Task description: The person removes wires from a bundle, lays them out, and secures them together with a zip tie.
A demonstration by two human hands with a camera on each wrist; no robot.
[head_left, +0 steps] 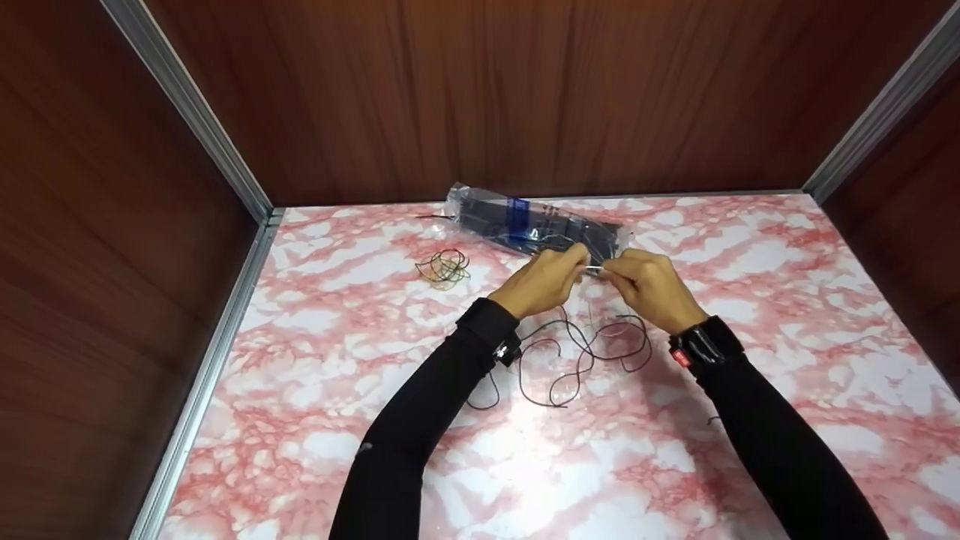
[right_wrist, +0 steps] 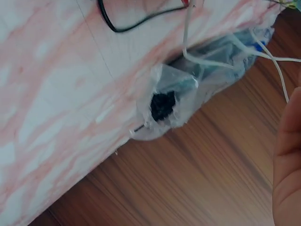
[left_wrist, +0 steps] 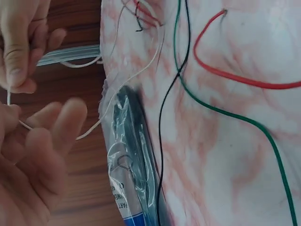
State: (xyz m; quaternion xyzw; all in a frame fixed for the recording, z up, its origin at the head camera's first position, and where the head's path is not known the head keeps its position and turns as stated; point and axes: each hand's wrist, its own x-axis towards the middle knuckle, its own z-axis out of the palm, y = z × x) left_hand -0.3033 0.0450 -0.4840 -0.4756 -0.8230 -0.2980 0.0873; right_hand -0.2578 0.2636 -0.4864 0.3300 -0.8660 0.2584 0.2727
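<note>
A white wire point(head_left: 594, 268) is stretched between the two hands over the far part of the table. My left hand point(head_left: 547, 279) pinches it from the left, and my right hand point(head_left: 651, 289) pinches it a short way to the right. In the left wrist view, the white wire point(left_wrist: 146, 66) loops away from the fingers across the table edge. Below the hands lie loose dark wires point(head_left: 577, 360); a green wire point(left_wrist: 225, 110) and a red wire point(left_wrist: 244, 81) show up close. Only the side of the right hand point(right_wrist: 289, 165) appears in the right wrist view.
Against the back panel lies a clear plastic bag point(head_left: 540, 221) of dark strips with a blue label. Left of the hands sits a small tangle of wire point(head_left: 444, 268). Wood-grain panels point(head_left: 480, 97) bound the red-and-white marbled table point(head_left: 322, 375) at back and sides.
</note>
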